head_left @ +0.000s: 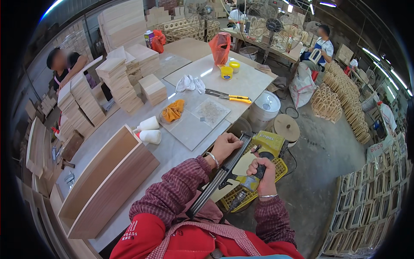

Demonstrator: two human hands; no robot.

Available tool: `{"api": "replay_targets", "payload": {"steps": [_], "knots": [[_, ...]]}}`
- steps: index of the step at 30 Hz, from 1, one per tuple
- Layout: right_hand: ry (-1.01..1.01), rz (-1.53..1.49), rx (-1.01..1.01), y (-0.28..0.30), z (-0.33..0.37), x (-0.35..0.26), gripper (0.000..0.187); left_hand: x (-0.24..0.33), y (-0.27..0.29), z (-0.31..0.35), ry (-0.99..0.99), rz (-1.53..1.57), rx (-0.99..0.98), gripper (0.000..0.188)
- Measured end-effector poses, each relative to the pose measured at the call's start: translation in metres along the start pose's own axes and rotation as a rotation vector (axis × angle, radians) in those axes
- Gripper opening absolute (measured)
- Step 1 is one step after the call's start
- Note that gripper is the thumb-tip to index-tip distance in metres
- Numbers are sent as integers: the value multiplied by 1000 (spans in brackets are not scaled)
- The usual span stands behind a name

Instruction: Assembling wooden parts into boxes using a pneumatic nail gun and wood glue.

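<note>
Table (170, 159): open wooden box (114, 196) on its near left, white bottles (150, 137) beyond, yellow cutter knife (239, 99) near its right edge. Nail gun (266, 140) off that edge, above yellow crate (281, 169). Right hand (267, 176): fingers curled round grip. Left hand (225, 147): fingers bunched at magazine (219, 183); pinch unclear.

Nail gun (268, 141), yellow-green, black-gripped, held aslant beside surface (170, 151); long dark magazine (219, 176) running toward lower left, apparently slid open.

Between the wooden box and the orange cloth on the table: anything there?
Yes, two white bottles lie on the table between the wooden box and the orange cloth; the head view shows it.
</note>
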State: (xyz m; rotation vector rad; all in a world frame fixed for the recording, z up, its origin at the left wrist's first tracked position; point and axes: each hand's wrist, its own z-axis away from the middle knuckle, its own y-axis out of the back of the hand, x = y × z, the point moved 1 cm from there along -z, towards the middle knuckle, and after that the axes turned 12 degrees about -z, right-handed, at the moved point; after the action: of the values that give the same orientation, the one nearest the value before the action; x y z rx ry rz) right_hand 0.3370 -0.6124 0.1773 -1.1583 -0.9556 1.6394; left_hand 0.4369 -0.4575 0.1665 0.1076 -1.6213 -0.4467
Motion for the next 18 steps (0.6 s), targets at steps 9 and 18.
{"api": "replay_targets", "payload": {"steps": [9,18], "knots": [[-55,34,-33,2,2,15,11,-10,6,12,-73,-64,83,6],[-28,54,57,7,6,41,36,-41,8,31,-317,-310,175,11]]}}
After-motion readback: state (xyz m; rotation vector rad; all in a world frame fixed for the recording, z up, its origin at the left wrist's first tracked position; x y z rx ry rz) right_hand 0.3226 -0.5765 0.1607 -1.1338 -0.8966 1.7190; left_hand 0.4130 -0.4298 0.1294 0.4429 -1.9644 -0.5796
